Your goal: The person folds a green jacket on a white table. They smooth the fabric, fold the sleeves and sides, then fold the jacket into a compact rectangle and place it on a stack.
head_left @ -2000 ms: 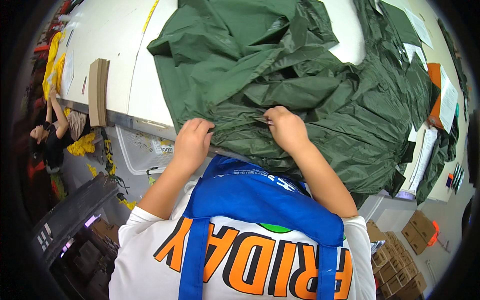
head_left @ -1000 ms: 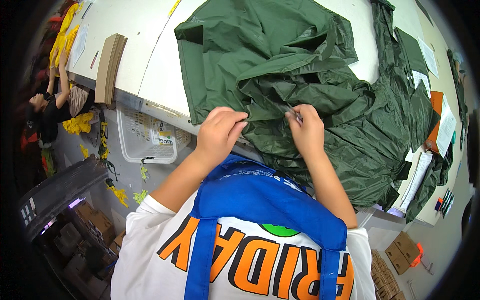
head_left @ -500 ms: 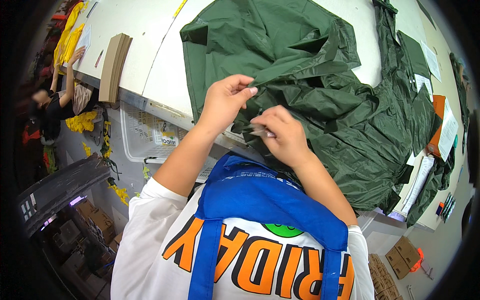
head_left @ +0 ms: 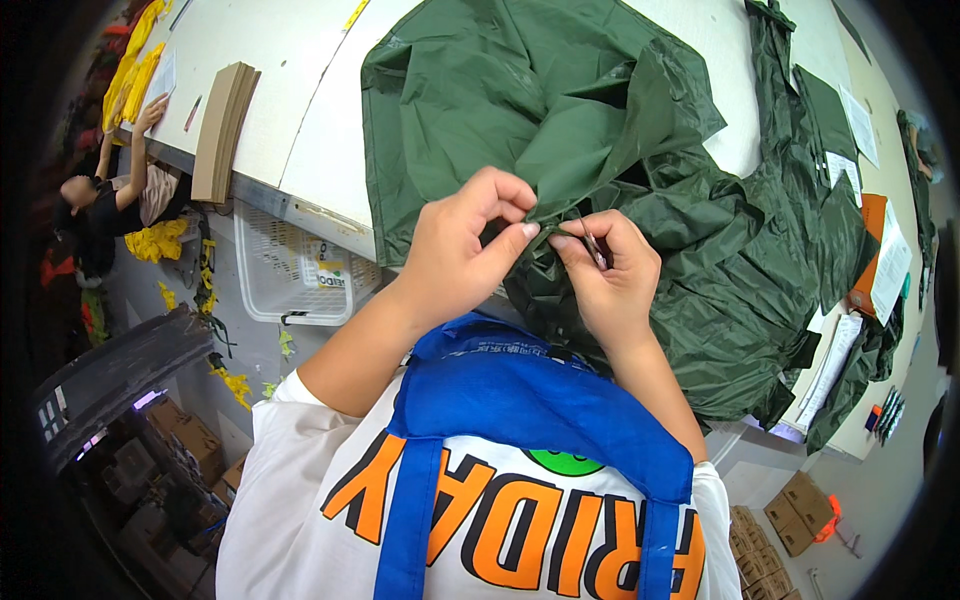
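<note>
while the dark green garment (head_left: 620, 130) lies bunched on the white table (head_left: 300, 100), spilling over its near edge, my left hand (head_left: 465, 250) pinches a fold of it between thumb and forefinger. my right hand (head_left: 605, 270), touching the left at the fingertips, grips a thin metal tool (head_left: 590, 240), probably small snips, at the same fold. i judge the trimming here unfinished; most of the cloth lies unhandled to the right.

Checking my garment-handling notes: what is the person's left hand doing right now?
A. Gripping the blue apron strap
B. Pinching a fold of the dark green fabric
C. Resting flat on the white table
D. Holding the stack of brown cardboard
B: the left hand pinches a fold of the dark green fabric between thumb and fingers, next to the right hand.
</note>
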A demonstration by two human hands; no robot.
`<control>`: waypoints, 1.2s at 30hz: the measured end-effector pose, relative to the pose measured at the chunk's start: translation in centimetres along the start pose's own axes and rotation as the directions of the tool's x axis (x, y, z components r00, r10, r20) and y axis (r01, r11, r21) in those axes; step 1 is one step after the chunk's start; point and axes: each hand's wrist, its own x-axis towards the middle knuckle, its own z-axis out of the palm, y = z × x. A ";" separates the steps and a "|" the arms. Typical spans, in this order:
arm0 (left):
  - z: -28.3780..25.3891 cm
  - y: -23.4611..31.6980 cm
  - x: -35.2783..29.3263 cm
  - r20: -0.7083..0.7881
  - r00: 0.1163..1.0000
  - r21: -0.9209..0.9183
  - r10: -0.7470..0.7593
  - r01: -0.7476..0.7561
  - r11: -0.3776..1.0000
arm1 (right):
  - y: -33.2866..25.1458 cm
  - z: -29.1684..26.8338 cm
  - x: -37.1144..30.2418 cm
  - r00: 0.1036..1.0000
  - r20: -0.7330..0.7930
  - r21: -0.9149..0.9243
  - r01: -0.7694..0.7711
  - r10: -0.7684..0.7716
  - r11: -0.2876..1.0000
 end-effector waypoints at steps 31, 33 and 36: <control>-15.7 -9.2 16.9 -0.101 0.946 -0.615 -0.307 0.183 0.767 | 0.1 -5.5 13.1 0.803 0.485 -0.050 -0.370 0.346 0.928; -15.2 -6.5 14.9 -0.033 0.973 -0.684 -0.227 0.144 0.715 | -0.6 -2.7 15.5 0.828 0.495 -0.034 -0.283 0.263 0.958; -14.6 -4.6 13.2 0.019 0.985 -0.732 -0.173 0.132 0.669 | -1.3 1.9 17.8 0.868 0.484 0.090 -0.176 0.112 0.980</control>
